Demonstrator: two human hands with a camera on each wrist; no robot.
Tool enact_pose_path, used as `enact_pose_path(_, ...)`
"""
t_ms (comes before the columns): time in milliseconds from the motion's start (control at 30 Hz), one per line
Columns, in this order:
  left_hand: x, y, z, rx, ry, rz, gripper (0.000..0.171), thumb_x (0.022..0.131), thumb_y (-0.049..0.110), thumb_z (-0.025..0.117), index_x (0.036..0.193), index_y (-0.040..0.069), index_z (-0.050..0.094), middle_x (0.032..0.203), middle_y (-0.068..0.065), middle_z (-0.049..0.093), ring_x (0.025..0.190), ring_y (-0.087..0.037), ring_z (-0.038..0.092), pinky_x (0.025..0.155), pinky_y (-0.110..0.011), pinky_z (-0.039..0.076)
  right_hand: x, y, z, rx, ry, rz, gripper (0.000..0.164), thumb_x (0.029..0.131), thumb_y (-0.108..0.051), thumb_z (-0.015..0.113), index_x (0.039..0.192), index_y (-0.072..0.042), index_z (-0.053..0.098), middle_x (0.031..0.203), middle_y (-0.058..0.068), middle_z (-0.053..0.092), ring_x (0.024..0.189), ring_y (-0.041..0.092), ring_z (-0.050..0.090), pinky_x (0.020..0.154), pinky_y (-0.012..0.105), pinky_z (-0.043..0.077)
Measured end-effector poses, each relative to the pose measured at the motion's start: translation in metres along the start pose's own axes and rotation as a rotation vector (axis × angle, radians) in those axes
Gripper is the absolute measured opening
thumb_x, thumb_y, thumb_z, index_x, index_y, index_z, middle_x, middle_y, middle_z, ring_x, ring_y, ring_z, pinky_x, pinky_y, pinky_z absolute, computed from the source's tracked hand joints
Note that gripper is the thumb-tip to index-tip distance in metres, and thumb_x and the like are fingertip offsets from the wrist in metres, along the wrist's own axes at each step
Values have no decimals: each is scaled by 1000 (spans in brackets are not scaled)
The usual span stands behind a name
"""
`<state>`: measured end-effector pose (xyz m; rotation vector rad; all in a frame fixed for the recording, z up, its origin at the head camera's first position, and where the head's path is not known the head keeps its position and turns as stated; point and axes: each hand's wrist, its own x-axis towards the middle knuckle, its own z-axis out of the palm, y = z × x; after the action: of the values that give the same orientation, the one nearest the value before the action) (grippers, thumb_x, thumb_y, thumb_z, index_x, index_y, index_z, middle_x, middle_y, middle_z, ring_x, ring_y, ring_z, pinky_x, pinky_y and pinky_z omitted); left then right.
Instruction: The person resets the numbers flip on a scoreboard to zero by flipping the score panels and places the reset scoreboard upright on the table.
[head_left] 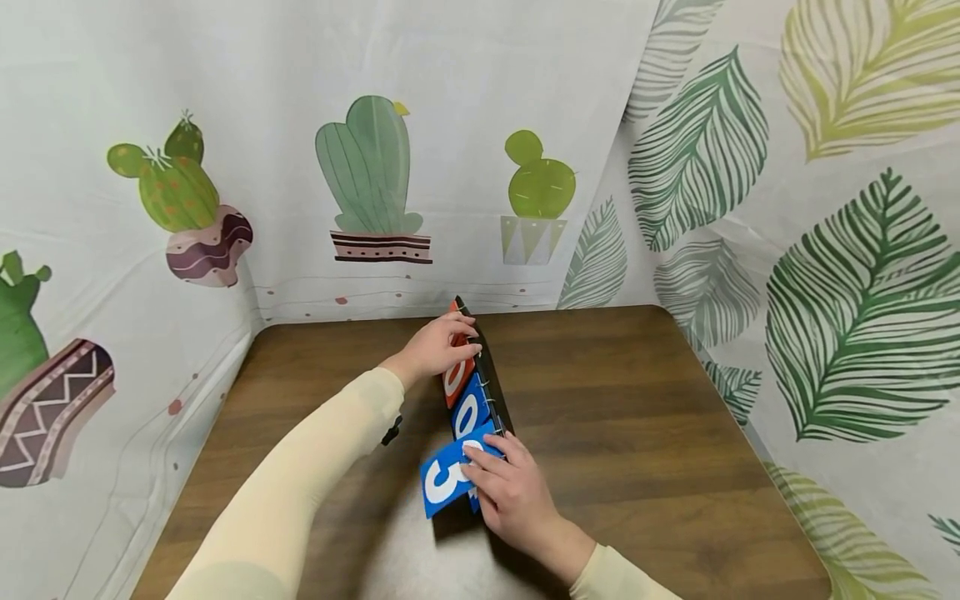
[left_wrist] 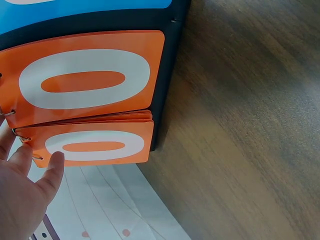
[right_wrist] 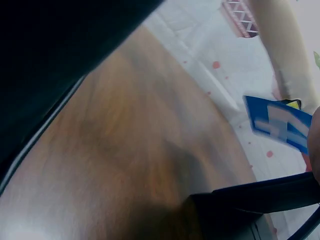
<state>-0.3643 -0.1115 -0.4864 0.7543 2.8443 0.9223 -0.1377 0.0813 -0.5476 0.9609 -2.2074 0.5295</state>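
Note:
A black flip scoreboard [head_left: 492, 387] stands on edge on the table, with ring-bound number cards along its top. At its far end, the left hand [head_left: 435, 348] grips the top edge, its fingers over the rings beside the red cards. Orange-red cards showing 0 [left_wrist: 135, 70] fill much of the left wrist view. Nearer the front, the right hand [head_left: 517, 500] pinches a blue number card [head_left: 442, 483] that is lifted away from the board. Another blue card [head_left: 470, 408] showing 0 hangs between the two hands. In the right wrist view the lifted card is blurred.
The wooden table [head_left: 637, 450] extends on both sides of the board. A white curtain [head_left: 465, 67] printed with cacti and leaves hangs behind and beside it. A small black fitting [head_left: 392, 431] shows below the left sleeve.

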Motion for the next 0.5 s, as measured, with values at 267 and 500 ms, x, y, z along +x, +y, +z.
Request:
enact_pose_path(267, 2, -1, 1, -3, 1, 2, 42, 96, 48, 67, 125, 18, 73, 153, 1, 54, 145, -30, 47, 117, -55, 44, 1, -2, -4, -131, -149, 16, 15, 80, -27, 84, 95, -25, 81, 118, -6, 77, 125, 27, 61, 101, 53, 51)
enact_pose_path(500, 2, -4, 2, 11, 7, 22, 38, 97, 47, 67, 122, 19, 74, 152, 2, 55, 145, -29, 48, 118, -52, 43, 5, -6, -15, -238, -272, -21, 10, 79, -31, 81, 85, -24, 80, 111, -7, 77, 129, 29, 59, 97, 56, 51)
